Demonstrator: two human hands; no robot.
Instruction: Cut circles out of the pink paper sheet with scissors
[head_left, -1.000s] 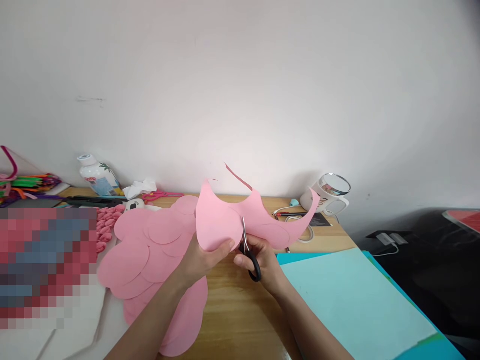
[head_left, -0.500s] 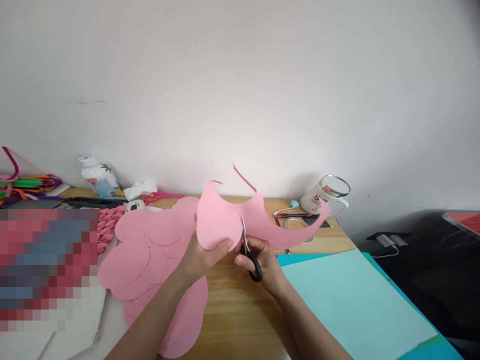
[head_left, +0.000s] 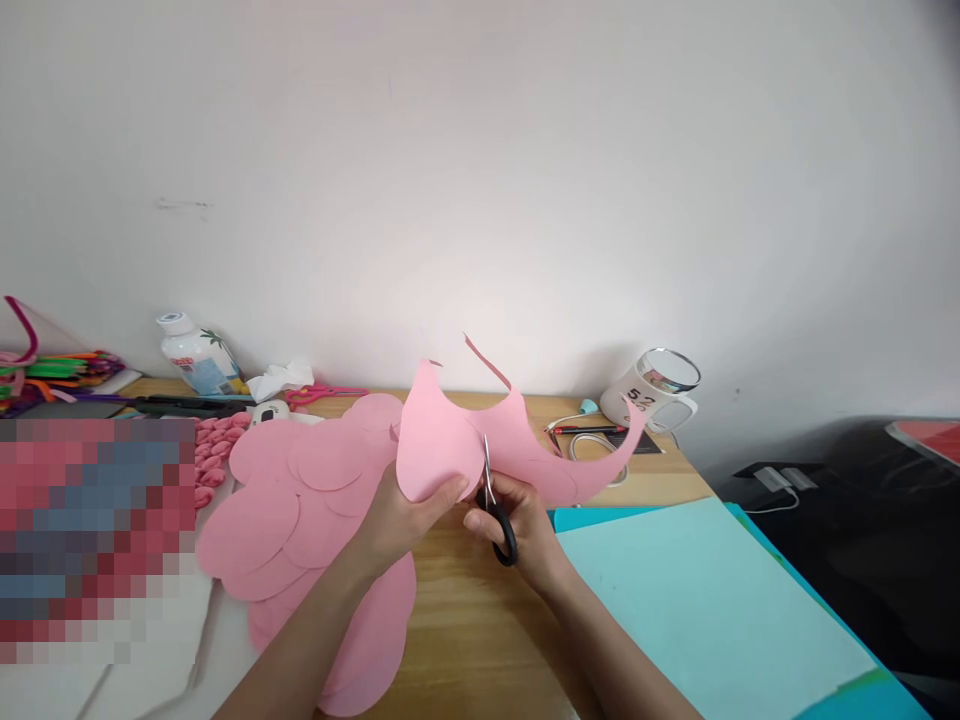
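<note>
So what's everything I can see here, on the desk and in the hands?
sheet: one, pink, partly cut, held up over the table
scissors: one pair, black handles, blades in the sheet
discs: many, pink, overlapping on the table left of the hands
paper: a stack, teal, on the right
mug: one, white, back right
bottle: one, white, back left
tissue: one, white, crumpled, right of the bottle
sticks: a bundle, many colours, far left
table: one, wooden
left hand: grips the sheet's lower edge
right hand: holds the scissors
</note>
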